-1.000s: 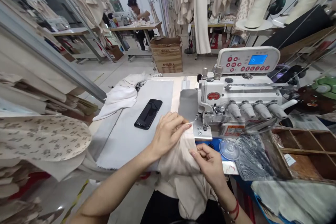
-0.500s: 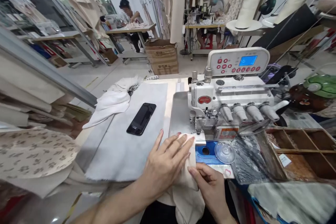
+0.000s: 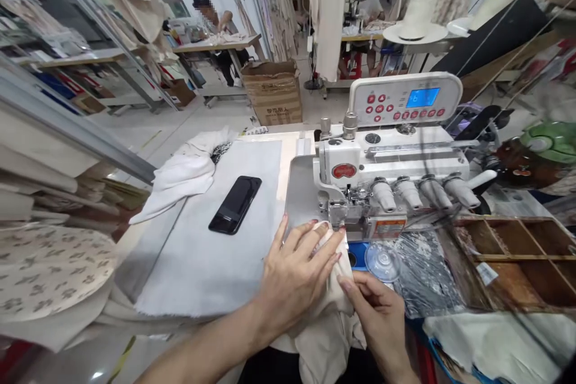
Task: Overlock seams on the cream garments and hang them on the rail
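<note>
A piece of cream fabric (image 3: pixel 326 324) runs from my lap up to the front of a white overlock sewing machine (image 3: pixel 391 159). My left hand (image 3: pixel 301 261) lies flat on its upper part with the fingers spread, their tips close to the presser foot area. Below and to the right, my right hand (image 3: pixel 378 306) pinches the fabric's right edge between thumb and fingers. The fabric's upper end reaches the needle area; my fingers partly cover it, so I cannot tell whether it lies under the foot.
A black phone (image 3: pixel 235 204) lies on grey cloth (image 3: pixel 202 270) at left, near a crumpled white cloth (image 3: pixel 180 177). A clear round dish (image 3: pixel 382 262) and a wooden compartment tray (image 3: pixel 517 258) are at right. A cardboard box (image 3: pixel 272 93) and two people at tables are beyond.
Both hands and the fabric have shifted right and slightly forward against the machine, covering more of its front plate. The whole view has also moved a little.
</note>
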### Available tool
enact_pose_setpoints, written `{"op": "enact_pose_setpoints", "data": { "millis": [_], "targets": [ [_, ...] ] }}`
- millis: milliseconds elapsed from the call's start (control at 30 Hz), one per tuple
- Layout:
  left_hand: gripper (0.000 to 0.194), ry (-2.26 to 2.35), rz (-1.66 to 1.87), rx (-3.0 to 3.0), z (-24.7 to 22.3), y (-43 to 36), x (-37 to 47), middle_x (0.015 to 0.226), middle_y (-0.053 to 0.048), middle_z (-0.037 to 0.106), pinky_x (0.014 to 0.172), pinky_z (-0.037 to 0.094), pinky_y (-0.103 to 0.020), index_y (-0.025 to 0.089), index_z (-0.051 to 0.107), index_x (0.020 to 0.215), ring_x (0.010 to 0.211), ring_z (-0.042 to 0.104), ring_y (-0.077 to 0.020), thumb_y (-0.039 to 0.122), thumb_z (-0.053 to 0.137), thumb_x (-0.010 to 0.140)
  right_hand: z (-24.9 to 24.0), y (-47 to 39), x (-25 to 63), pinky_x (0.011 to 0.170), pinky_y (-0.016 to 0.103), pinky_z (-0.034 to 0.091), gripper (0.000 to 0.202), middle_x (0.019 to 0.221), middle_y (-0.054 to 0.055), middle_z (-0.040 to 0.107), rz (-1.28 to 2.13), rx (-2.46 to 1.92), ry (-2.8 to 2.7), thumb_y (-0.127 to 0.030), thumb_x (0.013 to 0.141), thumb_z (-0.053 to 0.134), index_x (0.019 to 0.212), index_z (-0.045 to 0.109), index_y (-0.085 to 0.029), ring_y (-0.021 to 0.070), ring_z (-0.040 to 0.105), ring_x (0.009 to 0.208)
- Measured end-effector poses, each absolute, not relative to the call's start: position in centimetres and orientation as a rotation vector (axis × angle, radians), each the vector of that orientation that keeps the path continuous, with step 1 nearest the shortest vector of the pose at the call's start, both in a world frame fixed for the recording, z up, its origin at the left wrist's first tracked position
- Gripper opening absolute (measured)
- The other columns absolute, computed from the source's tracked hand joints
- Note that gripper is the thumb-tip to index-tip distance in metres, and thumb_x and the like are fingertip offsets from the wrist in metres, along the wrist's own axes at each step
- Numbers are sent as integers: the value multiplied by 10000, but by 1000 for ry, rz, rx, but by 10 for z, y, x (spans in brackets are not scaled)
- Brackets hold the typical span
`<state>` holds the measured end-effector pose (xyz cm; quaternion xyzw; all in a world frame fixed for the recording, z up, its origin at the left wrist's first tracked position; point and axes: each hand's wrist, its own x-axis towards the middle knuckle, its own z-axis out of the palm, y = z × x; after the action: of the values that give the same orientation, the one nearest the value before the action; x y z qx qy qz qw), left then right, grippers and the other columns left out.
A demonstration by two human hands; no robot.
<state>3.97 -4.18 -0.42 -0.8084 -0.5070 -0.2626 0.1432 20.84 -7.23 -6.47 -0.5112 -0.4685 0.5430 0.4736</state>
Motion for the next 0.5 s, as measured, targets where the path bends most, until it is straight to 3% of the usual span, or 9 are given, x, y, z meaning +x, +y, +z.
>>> {"op": "enact_pose_setpoints", "data": {
  "millis": [67,233,400,500],
  "targets": [
    [361,-1464,-753,-2334,-5,-42,40,1197,-59,771,1260,330,-544,271,666,1349,1079,691,-269,236,566,1004,-64,-76,208,552,285,497,305,673,40,703,1335,-1255,-1099,-490,853,800,859,803,-184,188,602,586],
    [339,-1521,-821,-2383,-8,-40,37,1183,-76,775,1253,354,-520,201,626,1273,1179,703,-250,105,458,994,-61,-84,199,466,226,311,349,517,-109,442,1285,-1234,-884,-459,866,818,1038,599,-249,103,360,441],
    [141,-1609,-788,-2387,-4,-12,25,1080,-79,785,1209,388,-597,199,607,1125,1331,633,-303,221,506,1029,-61,-59,186,460,233,291,395,517,-121,489,1257,-1145,-1003,-484,913,767,1097,493,-267,104,381,415],
    [189,-1722,-667,-2452,4,18,10,1223,-116,755,1215,337,-675,206,641,1114,1423,547,-340,316,502,1047,-56,-44,181,490,240,364,410,518,-112,540,1165,-1170,-1050,-487,905,775,1103,507,-248,110,455,428]
  ]
}}
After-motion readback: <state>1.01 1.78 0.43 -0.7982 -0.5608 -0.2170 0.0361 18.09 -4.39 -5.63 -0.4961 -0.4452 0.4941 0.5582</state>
